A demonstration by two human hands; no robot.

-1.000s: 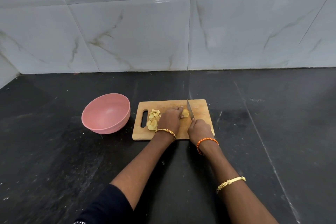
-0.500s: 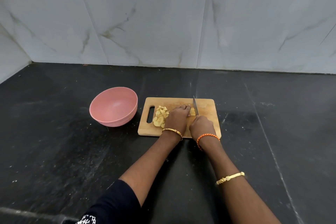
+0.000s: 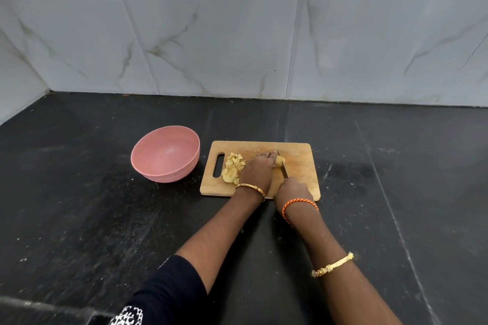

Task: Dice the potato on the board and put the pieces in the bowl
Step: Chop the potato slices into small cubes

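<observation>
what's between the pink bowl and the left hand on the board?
In the head view: bare counter, then the cutting board's handle slot, then the pile of cut potato pieces beside the left hand. The pink bowl holds nothing.

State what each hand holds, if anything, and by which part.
Right hand grips the knife by its handle. Left hand holds the uncut potato piece on its left side.

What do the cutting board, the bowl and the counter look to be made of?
Cutting board: wood, pale brown with faint grain, matte. Bowl: probably plastic or melamine, uniform pink, soft sheen; ceramic not excluded. Counter: dark polished stone, likely granite, speckled and reflective.
</observation>
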